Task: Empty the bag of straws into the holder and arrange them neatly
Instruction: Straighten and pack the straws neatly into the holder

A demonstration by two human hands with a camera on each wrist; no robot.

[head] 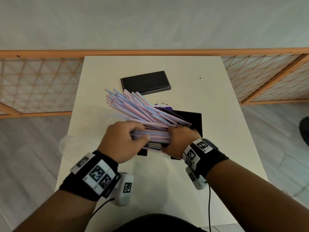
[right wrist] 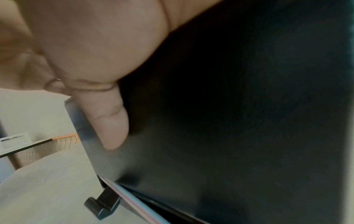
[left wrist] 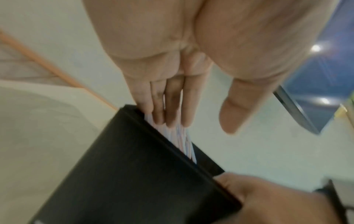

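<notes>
A black box-shaped straw holder [head: 192, 119] stands mid-table, tilted. Many pink, blue and white striped straws [head: 138, 106] fan out of it toward the upper left, and a flatter bundle lies across its front. My left hand [head: 123, 141] is at the bundle's left end; in the left wrist view its straight fingers [left wrist: 172, 106] press on the straws [left wrist: 184, 141] inside the holder [left wrist: 134, 174], thumb held apart. My right hand [head: 178, 141] grips the holder's right side, thumb [right wrist: 107, 121] flat against the black wall [right wrist: 229, 121]. One straw [right wrist: 134, 201] pokes out below.
A flat black lid [head: 145, 82] lies at the back of the white table [head: 217, 97]. A purple round object [head: 163, 106] peeks out behind the holder. A clear plastic bag [head: 66, 144] lies at the table's left edge. A wooden lattice screen [head: 36, 84] stands behind.
</notes>
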